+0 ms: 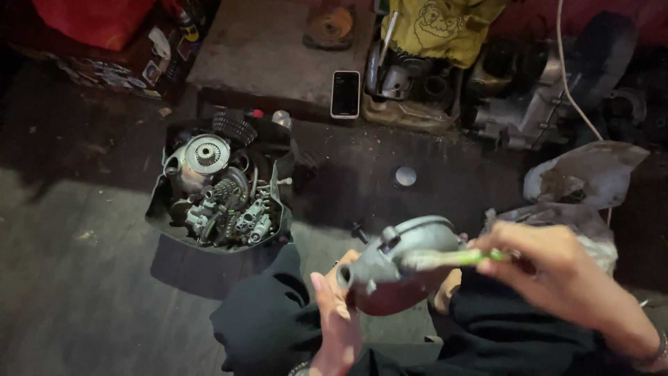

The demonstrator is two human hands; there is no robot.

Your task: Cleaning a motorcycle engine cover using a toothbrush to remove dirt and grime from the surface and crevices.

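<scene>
Engine cover (396, 261), grey cast metal with a reddish underside, sits at 6 o'clock in the frame, held up over the lap, not resting on the floor. Left hand (337, 317) grips it from below at its 8 o'clock edge, fingers (321, 292) curled closed around the stubby port end. Right hand (557, 268) comes in from 3 o'clock, closed on a green-handled brush (452, 258), whose bristle end lies on the cover's top face. Judgement: cleaning is mid-way; top face looks mostly bare grey, underside and the far rim can't be checked from this view, so I can't tell how much grime is left. Black tub (167, 216) at 9 to 10 o'clock is full of gears, sprockets and small fittings, well apart from the hands. Phone (345, 93) lies at 12 o'clock on the concrete slab (257, 49), near an engine block (407, 83) draped with a yellow cloth (438, 24). Small round cap (405, 175) lies loose on the floor (69, 278) between slab and hands. Crumpled grey plastic sheet (591, 174) at 2 to 3 o'clock crowds the right wrist; white cable (567, 76) runs down past it. Nothing blocks the brush stroke itself.
</scene>
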